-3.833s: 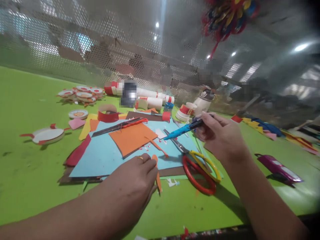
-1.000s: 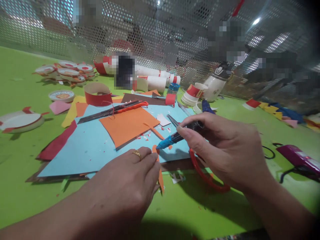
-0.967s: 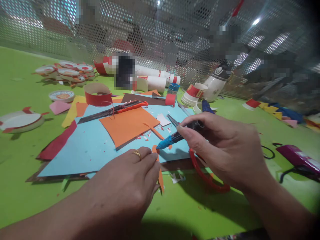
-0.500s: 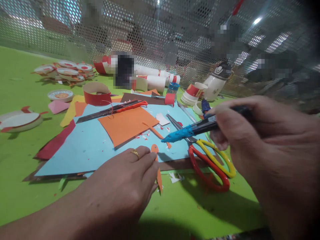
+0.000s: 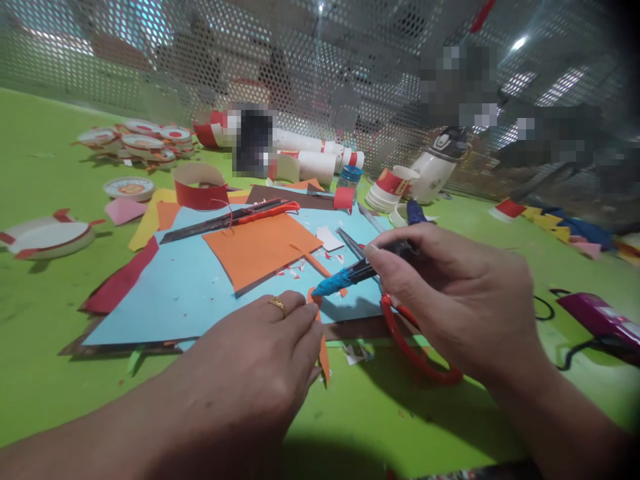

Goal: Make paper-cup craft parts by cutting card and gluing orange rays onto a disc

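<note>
My right hand [image 5: 450,293] is closed round a black pen [image 5: 363,270] with a rough blue covering towards its tip. The tip meets the round head of a narrow orange paper strip [image 5: 324,353]. That strip is pinned under the closed fingers of my left hand [image 5: 270,353], which wears a ring; part of it is hidden there. Partly behind my right hand lie scissors [image 5: 417,353] with a red handle showing. Just beyond my left hand are a blue paper sheet [image 5: 165,293], an orange paper piece [image 5: 260,250] and another thin orange strip [image 5: 313,261].
A cutter knife [image 5: 225,220] lies across the papers, near a red paper ring [image 5: 201,188]. At the back stand paper cups [image 5: 390,190], a blue-lidded jar [image 5: 349,177] and a white jug [image 5: 435,167]. Paper discs [image 5: 145,143] are piled at left; a purple device [image 5: 600,317] is at right.
My right hand has moved left and down, bringing the pen's tip onto the orange strip's head. My left hand keeps its hold. The view has shifted slightly, showing the purple device.
</note>
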`<state>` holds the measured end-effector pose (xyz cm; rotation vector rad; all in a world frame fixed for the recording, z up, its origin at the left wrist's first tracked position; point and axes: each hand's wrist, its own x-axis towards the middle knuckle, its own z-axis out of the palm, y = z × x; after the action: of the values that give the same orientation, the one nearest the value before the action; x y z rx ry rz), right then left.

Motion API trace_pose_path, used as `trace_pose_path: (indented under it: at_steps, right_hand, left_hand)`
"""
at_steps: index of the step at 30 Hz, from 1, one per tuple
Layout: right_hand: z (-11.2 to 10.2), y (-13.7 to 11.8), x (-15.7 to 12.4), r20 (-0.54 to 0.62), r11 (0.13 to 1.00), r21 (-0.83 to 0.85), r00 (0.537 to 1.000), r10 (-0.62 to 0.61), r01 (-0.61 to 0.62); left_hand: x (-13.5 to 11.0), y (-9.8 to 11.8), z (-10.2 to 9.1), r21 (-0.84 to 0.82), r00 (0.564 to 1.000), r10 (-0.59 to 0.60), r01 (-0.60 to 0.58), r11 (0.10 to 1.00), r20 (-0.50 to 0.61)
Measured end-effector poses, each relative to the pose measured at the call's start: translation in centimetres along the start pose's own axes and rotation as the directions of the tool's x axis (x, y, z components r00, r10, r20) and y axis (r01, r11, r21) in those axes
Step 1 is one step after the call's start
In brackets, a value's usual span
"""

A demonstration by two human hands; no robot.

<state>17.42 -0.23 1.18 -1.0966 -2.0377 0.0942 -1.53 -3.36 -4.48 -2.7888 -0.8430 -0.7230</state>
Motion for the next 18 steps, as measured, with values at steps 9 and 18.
trace_pose_path:
  at_steps: [9,18]
  right_hand:
    - [0.07,-0.15,-0.08,0.015,1.0,0.013,1.0,0.021,-0.021]
    - [0.11,-0.11,-0.06,0.029,1.0,0.017,0.999,0.02,-0.02]
  left_hand:
    - [-0.17,0.18,-0.34,-0.011,0.999,-0.024,0.025,1.0,0.027]
    - [-0.12,0.19,-0.29,-0.024,0.999,-0.037,0.037,0.999,0.017]
